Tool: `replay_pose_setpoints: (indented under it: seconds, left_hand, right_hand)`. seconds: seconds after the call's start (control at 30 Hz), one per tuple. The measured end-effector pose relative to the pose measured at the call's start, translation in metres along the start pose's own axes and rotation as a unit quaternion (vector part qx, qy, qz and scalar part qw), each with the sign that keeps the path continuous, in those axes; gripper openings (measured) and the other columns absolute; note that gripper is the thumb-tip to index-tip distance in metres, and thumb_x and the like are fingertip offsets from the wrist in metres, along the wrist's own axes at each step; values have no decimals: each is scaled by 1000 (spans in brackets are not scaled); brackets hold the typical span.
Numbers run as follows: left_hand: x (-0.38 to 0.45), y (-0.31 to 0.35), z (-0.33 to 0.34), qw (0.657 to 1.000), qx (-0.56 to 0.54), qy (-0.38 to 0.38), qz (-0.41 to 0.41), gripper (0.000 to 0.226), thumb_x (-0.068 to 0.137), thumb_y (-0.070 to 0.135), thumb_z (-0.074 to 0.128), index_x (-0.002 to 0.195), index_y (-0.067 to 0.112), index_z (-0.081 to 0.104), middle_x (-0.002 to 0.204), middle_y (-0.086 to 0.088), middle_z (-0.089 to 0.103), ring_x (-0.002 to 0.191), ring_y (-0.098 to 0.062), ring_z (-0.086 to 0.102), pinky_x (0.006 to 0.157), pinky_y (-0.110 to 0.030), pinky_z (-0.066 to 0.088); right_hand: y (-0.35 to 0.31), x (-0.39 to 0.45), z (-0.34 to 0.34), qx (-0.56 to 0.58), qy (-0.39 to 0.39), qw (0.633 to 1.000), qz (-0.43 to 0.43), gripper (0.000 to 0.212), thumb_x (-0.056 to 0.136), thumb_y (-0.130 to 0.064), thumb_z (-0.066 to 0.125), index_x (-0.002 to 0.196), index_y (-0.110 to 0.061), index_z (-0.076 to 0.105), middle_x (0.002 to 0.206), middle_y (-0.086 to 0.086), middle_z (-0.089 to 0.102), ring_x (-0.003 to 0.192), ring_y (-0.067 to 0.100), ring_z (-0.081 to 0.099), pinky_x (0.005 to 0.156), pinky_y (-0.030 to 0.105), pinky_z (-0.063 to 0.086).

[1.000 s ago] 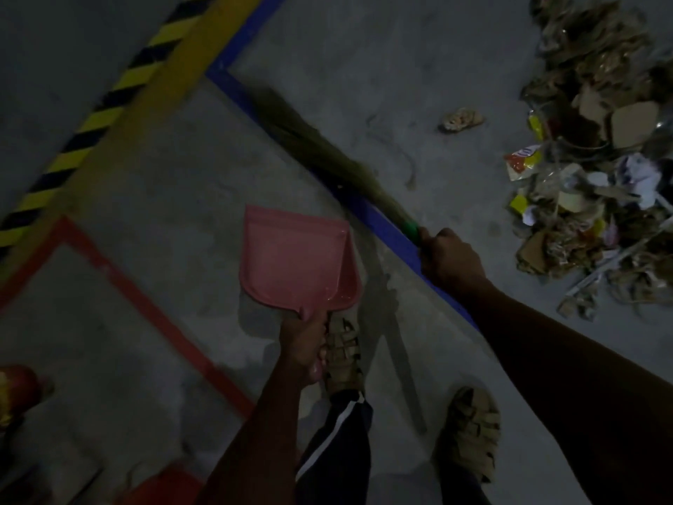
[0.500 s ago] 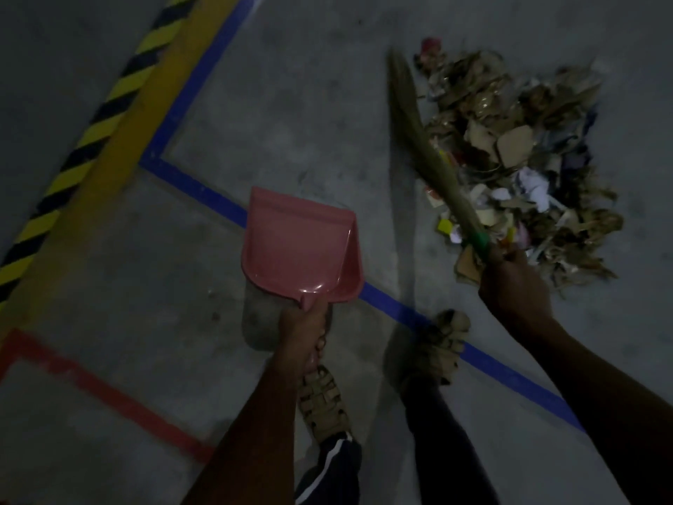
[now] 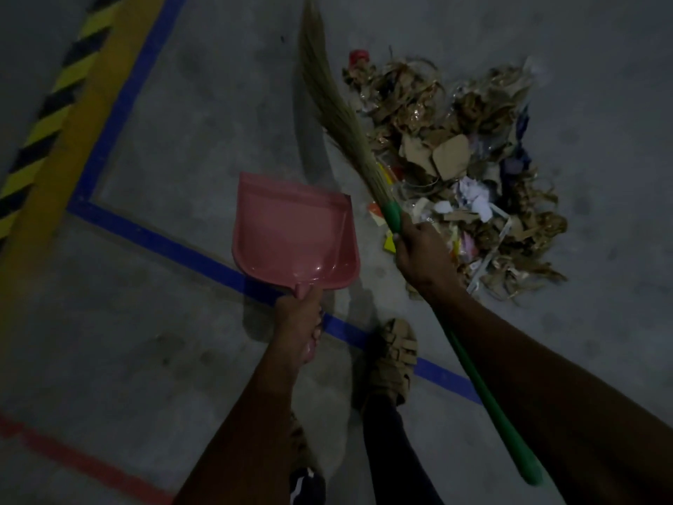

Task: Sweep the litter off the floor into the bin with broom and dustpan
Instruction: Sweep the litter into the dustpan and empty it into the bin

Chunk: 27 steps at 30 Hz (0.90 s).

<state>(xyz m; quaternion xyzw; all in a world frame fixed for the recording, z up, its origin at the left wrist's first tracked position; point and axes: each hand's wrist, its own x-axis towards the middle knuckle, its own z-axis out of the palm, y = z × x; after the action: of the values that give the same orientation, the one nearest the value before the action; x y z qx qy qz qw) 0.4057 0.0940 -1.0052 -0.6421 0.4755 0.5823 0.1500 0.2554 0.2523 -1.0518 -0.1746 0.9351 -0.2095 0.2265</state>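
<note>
Pink plastic catches what little light there is: we hold the dustpan (image 3: 293,238) by its short handle, our left hand (image 3: 300,322) wrapped tight around the grip, the pan tipped forward with its open mouth toward the far side and its inside bare. Our right hand (image 3: 422,249) is clenched around the broom (image 3: 349,133) at the top of its green handle, just below the point where the straw-coloured bristles are bound in; the bristles fan away to the far side, along the left edge of the litter (image 3: 462,176), while the green shaft runs back under our right forearm toward the near right corner. We cannot tell whether the bristle tips touch the floor (image 3: 204,114). The litter lies in one loose heap on the grey concrete floor to the right of the broom: torn cardboard, brown paper strips, crumpled white paper, scraps of yellow and red wrapper. No bin appears in view. A blue line (image 3: 171,246) painted on the floor turns a corner to the left of the dustpan and passes under it and past our sandalled foot (image 3: 395,355), which stands on the line. Farther left runs a yellow band with black and yellow hazard stripes (image 3: 47,118), and a red line (image 3: 83,464) crosses the near left corner.
</note>
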Motion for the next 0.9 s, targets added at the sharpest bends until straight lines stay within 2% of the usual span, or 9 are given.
replay_pose_setpoints:
  seconds: [0.07,0.2,0.23,0.3,0.4,0.5,0.53,0.67,0.9]
  left_hand:
    - [1,5,11,1000,8,-2,3,29,98,26,62,79,5,55,48,-2,46,29,-8,35,32,-17,26]
    - [7,10,25,1000,15,4,-2,29,95,28,65,78,6,56,47,-1,46,30,-10,35,35,-18,26]
    - [8,10,28,1000,18,4,-5,31,94,31,67,76,7,57,47,-1,47,32,-10,36,36,-19,27]
    - [7,9,33,1000,23,-1,-7,33,93,34,68,75,9,57,49,-2,48,34,-12,37,37,-20,28]
    - [4,6,37,999,34,-15,4,35,96,35,66,74,10,55,51,-2,47,37,-12,37,36,-21,28]
    - [1,2,42,998,58,-19,17,33,97,34,63,76,10,55,51,-1,48,37,-13,38,36,-21,29]
    - [1,1,43,997,65,-20,22,30,98,33,63,78,11,55,52,-1,49,38,-13,38,37,-21,29]
    - [-1,-9,44,994,99,-30,32,33,97,35,63,76,10,55,52,-4,49,35,-13,37,38,-18,29]
    - [-7,-40,32,989,134,-53,24,37,94,36,67,73,7,58,54,-7,51,38,-16,40,44,-23,33]
  right_hand:
    - [-2,41,2,29,-7,999,24,48,96,-27,44,138,-5,50,83,21,57,69,33,54,59,31,29]
    - [-5,87,-5,114,-39,984,133,26,92,-20,50,105,0,62,89,23,66,82,38,66,62,38,49]
    - [-2,88,-9,126,-40,979,154,23,92,-20,51,97,-1,62,86,21,65,81,36,66,62,37,48]
    - [7,74,-17,123,-29,977,175,17,93,-19,53,82,-6,56,83,18,57,82,31,60,63,32,35]
    - [36,32,-15,135,-12,971,194,15,93,-16,56,97,-5,63,88,20,63,84,31,61,66,31,35]
    - [74,-28,-9,122,7,967,226,16,95,-18,53,99,-7,63,67,7,56,60,22,54,59,31,40]
    - [87,-48,-7,103,15,967,230,21,96,-18,52,109,-7,64,65,5,54,57,20,52,56,30,40]
    - [135,-132,-1,10,11,972,236,36,97,-19,54,131,-8,57,71,8,50,55,20,43,48,26,24]
    - [146,-238,0,-24,38,975,218,53,92,-18,65,142,-7,50,98,14,58,62,18,47,51,28,40]
